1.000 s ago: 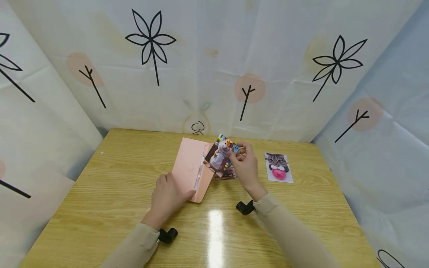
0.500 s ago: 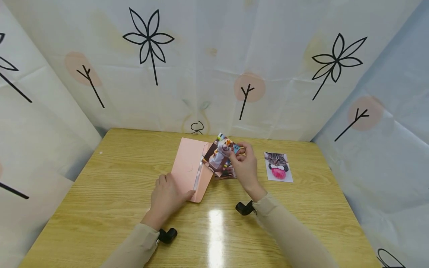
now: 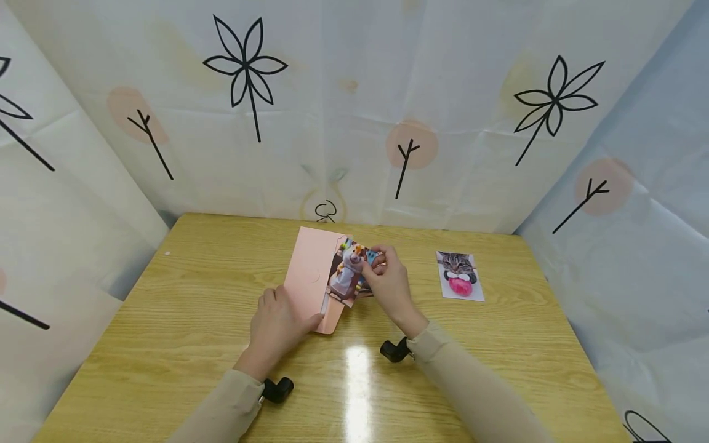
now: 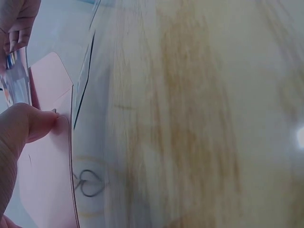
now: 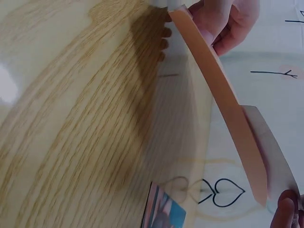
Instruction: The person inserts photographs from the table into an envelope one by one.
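The left hand (image 3: 277, 323) grips the lower part of a pink envelope (image 3: 304, 264), its thumb over the front near the opening. In the left wrist view that thumb presses on the pink envelope (image 4: 47, 166). A picture card (image 3: 344, 277) showing a white animal figure is pinched by the right hand (image 3: 392, 286), its left edge at the envelope's opening; how far inside it reaches I cannot tell. In the right wrist view the card (image 5: 270, 152) shows its pale back beside the envelope's orange-pink flap (image 5: 228, 109). Another card (image 5: 164, 209) lies on the table below, mostly hidden in the head view.
A cat photo card (image 3: 460, 276) lies on the wooden table (image 3: 210, 277) to the right of the right hand. Patterned white cloth (image 3: 332, 123) hangs behind the table and at its sides. Black wrist devices (image 3: 278, 390) are worn at both cuffs.
The right hand has moved left and slightly down with the picture card, bringing it over the envelope's opening and more upright. The left hand and envelope have hardly moved.
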A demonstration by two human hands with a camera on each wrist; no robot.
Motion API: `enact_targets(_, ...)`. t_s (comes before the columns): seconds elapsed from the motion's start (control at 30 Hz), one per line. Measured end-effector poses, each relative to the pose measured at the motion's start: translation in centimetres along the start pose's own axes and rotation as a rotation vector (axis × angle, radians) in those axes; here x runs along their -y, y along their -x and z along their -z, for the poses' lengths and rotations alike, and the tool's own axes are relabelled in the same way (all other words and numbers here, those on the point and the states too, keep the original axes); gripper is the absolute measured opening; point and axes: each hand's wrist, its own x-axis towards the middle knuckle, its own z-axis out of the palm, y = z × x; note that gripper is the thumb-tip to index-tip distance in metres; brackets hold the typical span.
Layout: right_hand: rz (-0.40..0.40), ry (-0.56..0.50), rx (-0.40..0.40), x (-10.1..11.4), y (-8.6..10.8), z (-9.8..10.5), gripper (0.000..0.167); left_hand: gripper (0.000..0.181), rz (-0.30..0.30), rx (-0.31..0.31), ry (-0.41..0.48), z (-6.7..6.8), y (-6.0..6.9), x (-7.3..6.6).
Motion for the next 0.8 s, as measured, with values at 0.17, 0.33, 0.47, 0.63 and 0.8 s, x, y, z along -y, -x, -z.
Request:
enact_targets(0.17, -0.006, 0.034, 0.046, 0.2, 0.1, -0.4, 0.032, 0.103, 0.008, 0.009, 0.001, -0.1, 0.0, 0.0)
enact_targets(0.33, -0.028, 0.053, 0.106, 0.4, 0.2, -0.6, 0.031, 0.103, 0.0, 0.005, 0.005, -0.1, 0.0, 0.1)
enact_targets(0.47, -0.071, -0.007, 0.149, 0.8, 0.2, -0.9, 0.032, 0.102, -0.005, 0.002, 0.013, 0.0, 0.0, 0.1)
enact_targets(0.63, -0.123, -0.023, 0.179, 1.4, 0.2, -1.5, 0.037, 0.102, 0.005, 0.01, 0.012, 0.0, 0.0, 0.1)
enact_targets(0.8, -0.128, 0.107, 0.185, 1.5, 0.1, -1.9, 0.041, 0.102, 0.005, 0.012, 0.01, -0.1, -0.1, 0.2)
